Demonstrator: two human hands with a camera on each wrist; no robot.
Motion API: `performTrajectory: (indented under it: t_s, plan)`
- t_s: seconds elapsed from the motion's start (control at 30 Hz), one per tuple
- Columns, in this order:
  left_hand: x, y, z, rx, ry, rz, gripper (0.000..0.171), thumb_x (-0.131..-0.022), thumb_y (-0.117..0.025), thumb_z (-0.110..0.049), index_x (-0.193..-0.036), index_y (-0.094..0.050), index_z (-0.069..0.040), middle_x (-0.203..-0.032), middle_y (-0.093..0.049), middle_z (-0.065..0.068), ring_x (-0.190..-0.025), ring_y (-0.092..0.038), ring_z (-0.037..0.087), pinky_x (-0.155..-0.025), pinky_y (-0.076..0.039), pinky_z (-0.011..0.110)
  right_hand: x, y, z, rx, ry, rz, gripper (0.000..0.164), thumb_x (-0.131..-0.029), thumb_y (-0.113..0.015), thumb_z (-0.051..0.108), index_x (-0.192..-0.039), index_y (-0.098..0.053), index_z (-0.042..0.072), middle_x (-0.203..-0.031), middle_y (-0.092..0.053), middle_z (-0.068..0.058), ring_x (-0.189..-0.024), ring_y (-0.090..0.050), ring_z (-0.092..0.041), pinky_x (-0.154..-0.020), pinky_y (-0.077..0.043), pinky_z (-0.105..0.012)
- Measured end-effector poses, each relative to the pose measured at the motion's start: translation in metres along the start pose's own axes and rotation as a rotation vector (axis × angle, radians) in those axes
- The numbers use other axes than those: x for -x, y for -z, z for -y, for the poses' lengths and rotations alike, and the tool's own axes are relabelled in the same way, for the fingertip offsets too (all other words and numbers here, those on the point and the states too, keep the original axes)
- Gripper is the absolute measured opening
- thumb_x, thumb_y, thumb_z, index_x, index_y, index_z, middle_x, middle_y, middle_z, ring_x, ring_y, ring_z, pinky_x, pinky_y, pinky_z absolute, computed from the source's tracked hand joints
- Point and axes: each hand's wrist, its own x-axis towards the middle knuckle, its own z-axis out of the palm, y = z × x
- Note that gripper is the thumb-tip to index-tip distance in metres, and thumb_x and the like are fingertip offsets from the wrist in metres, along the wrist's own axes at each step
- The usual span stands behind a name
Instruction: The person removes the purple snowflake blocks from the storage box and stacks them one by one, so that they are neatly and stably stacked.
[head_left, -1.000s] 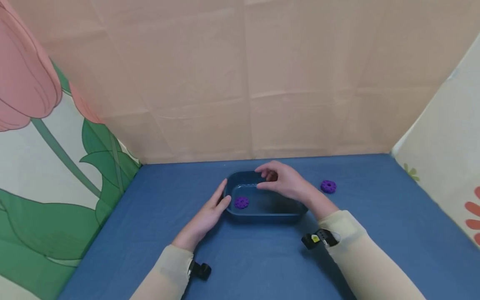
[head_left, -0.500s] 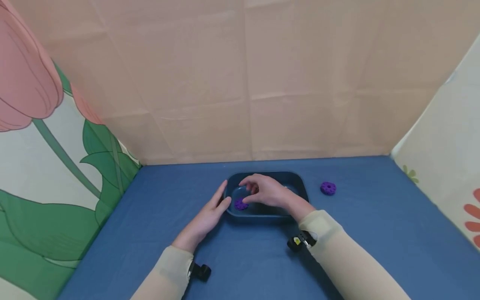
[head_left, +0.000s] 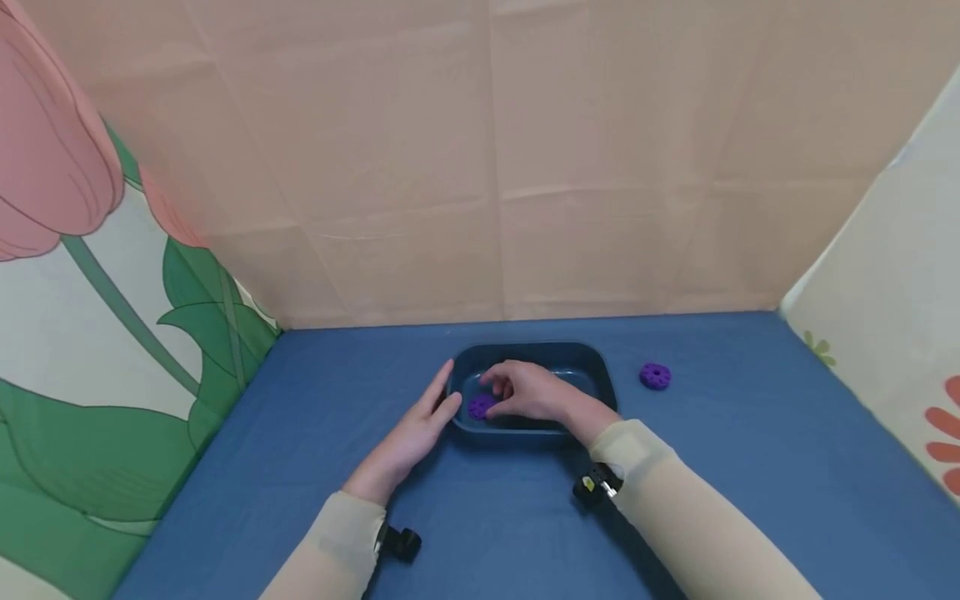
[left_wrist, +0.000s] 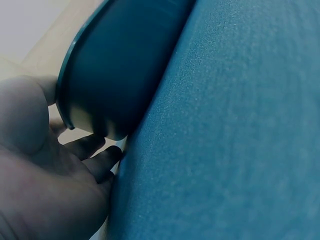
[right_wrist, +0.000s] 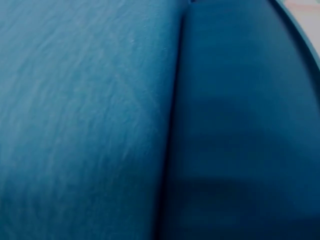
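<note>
A dark blue rectangular tray (head_left: 540, 432) stands on the blue cloth. My left hand (head_left: 408, 433) rests against its left end, fingers fairly straight along the outer wall and thumb by the rim. In the left wrist view, fingertips touch the tray wall (left_wrist: 115, 65). Inside the tray, near the left end, lies a round purple notched disc (head_left: 479, 407). My right hand (head_left: 528, 392) reaches over the front rim, its thumb at the disc's right edge and its bent fingers above and beside it, with a gap between thumb and index finger. The right wrist view hides that hand.
A second purple disc (head_left: 656, 377), with a hole in its middle, lies on the blue cloth (head_left: 750, 417) right of the tray. A beige sheet (head_left: 495, 167) hangs behind the table. A flower-patterned panel (head_left: 225, 308) stands at the left.
My right hand has moved left and down into the tray, to the disc. My left hand and the tray have stayed put.
</note>
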Motion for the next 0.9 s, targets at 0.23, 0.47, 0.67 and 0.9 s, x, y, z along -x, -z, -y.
performTrajectory:
  t_s: [0.23,0.47,0.67,0.9]
  plan:
    - [-0.002,0.0003,0.0002,-0.001,-0.007,0.002,0.064,-0.091,-0.045,-0.074,-0.145,-0.012,-0.066,-0.162,-0.009,-0.026,-0.154,-0.004,0.013,-0.123,-0.008,0.056,-0.0026,-0.0017,-0.0013,0.053,-0.023,0.041,0.056,-0.079,-0.086,0.033,-0.128,-0.067,0.013,-0.098,-0.066,-0.002,-0.085,-0.059,-0.015,-0.078,-0.051,-0.033]
    - [-0.0022,0.0011,0.0001,0.007,-0.022,0.001,0.065,-0.092,-0.045,-0.073,-0.147,-0.012,-0.063,-0.163,-0.008,-0.022,-0.154,-0.003,0.015,-0.123,-0.008,0.057,-0.0065,-0.004,-0.0013,0.083,-0.028,0.064,0.053,-0.079,-0.085,0.034,-0.127,-0.068,0.017,-0.094,-0.063,-0.001,-0.08,-0.056,-0.014,-0.075,-0.048,-0.032]
    - [-0.0025,0.0009,0.0009,0.007,-0.022,0.0,0.065,-0.092,-0.045,-0.073,-0.147,-0.012,-0.063,-0.164,-0.008,-0.022,-0.154,-0.003,0.016,-0.123,-0.008,0.058,-0.0075,-0.005,-0.0014,0.087,-0.029,0.07,0.045,-0.081,-0.084,0.034,-0.121,-0.071,0.02,-0.093,-0.063,0.001,-0.08,-0.055,-0.013,-0.074,-0.048,-0.031]
    - [-0.0034,0.0006,0.0006,0.001,-0.012,-0.007,0.064,-0.091,-0.045,-0.074,-0.145,-0.012,-0.065,-0.162,-0.01,-0.026,-0.154,-0.004,0.013,-0.123,-0.008,0.057,-0.0075,-0.0049,-0.0021,0.076,-0.026,0.063,0.04,-0.08,-0.085,0.032,-0.116,-0.072,0.018,-0.094,-0.063,0.0,-0.081,-0.055,-0.014,-0.075,-0.049,-0.032]
